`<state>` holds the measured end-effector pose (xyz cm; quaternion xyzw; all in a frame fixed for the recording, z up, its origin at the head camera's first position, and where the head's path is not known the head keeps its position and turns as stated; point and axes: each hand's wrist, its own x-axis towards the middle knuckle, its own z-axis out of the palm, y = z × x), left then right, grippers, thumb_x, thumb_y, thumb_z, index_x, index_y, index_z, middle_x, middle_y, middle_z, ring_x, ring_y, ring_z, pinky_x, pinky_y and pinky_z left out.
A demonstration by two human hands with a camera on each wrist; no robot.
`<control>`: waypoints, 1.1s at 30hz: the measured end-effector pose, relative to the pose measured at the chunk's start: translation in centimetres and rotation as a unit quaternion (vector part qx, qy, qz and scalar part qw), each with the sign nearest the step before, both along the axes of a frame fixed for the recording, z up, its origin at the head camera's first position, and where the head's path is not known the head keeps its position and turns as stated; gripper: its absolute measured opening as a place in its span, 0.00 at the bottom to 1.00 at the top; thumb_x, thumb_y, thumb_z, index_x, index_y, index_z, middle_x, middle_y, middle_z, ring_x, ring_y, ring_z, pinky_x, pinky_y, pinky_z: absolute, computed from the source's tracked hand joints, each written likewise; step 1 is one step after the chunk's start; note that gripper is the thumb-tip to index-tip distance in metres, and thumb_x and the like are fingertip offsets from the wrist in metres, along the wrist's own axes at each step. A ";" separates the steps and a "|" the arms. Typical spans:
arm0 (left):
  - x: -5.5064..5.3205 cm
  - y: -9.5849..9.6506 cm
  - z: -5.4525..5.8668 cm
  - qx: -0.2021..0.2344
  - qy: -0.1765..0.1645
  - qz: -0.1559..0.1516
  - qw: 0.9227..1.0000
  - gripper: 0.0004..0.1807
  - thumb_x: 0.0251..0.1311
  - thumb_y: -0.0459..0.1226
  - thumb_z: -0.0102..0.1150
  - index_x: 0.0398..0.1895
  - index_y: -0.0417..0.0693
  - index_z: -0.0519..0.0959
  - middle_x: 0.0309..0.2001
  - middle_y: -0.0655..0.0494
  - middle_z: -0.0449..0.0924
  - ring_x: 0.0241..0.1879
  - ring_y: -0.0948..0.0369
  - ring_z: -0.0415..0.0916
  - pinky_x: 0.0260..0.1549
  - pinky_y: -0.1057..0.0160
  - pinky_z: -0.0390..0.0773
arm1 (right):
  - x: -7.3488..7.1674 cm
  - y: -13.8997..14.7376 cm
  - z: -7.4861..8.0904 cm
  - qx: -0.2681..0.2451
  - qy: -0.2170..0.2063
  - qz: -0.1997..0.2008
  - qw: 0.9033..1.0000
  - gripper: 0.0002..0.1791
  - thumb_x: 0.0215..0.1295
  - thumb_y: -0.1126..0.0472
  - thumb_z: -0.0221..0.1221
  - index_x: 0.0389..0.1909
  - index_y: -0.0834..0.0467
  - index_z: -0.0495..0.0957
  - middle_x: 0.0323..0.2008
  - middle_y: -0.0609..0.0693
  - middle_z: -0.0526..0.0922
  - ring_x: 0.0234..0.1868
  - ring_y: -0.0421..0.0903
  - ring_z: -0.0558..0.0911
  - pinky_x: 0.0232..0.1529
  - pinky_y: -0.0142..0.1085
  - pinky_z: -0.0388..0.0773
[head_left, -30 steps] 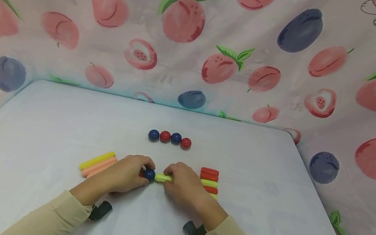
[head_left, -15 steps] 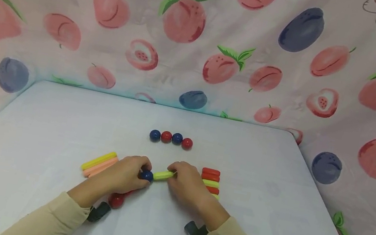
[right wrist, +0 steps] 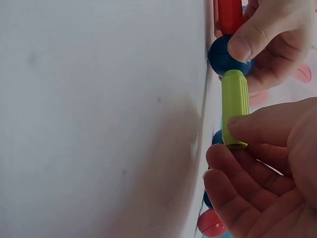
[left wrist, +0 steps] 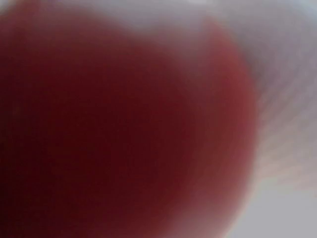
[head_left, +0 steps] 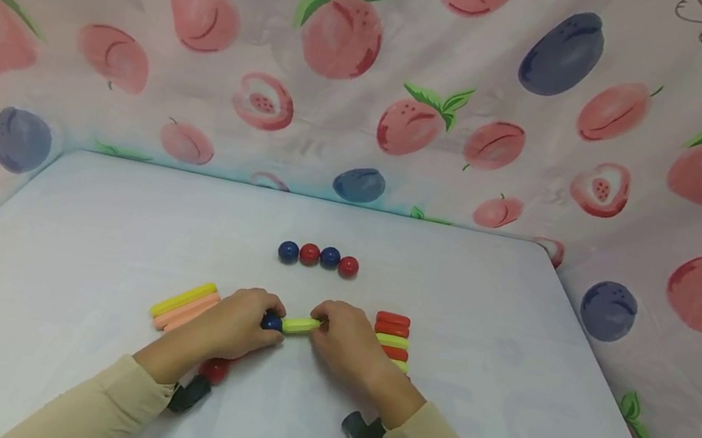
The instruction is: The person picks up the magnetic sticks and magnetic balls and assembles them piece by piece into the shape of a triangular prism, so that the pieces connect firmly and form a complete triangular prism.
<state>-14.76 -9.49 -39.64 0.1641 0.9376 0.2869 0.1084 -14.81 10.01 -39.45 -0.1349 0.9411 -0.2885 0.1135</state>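
My left hand (head_left: 244, 324) grips a blue ball (head_left: 272, 321) between thumb and fingers. Joined to that ball is a ribbed yellow-green rod (head_left: 301, 325), whose other end my right hand (head_left: 346, 342) pinches. In the right wrist view the thumb (right wrist: 247, 126) lies along the rod near its free end. A red rod (right wrist: 230, 15) meets the ball on the opposite side there, partly behind the left hand. Below the left wrist a red ball (head_left: 215, 370) shows. A blurred red ball (left wrist: 114, 129) fills most of the left wrist view.
Farther back, a row of blue and red balls (head_left: 309, 254) lies on the white table (head_left: 485, 297). Yellow and peach rods (head_left: 186, 306) lie by the left forearm. Red and yellow-green rods (head_left: 392, 329) are stacked beside the right hand. A fruit-print cloth (head_left: 333, 122) hangs behind.
The blue ball and yellow-green rod have shifted slightly left, and the rod now slants up toward the right hand. The red ball has come into view below the left wrist.
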 end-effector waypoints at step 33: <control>0.5 -0.9 0.3 -0.003 -0.046 0.018 0.999 0.16 0.56 0.41 0.73 0.44 0.43 0.82 0.33 0.58 0.77 0.33 0.60 0.73 0.36 0.61 0.77 | 0.0 -0.4 -0.3 -0.010 -0.016 0.016 1.000 0.15 0.68 0.62 0.63 0.53 0.58 0.80 0.44 0.48 0.81 0.47 0.45 0.77 0.55 0.42 0.78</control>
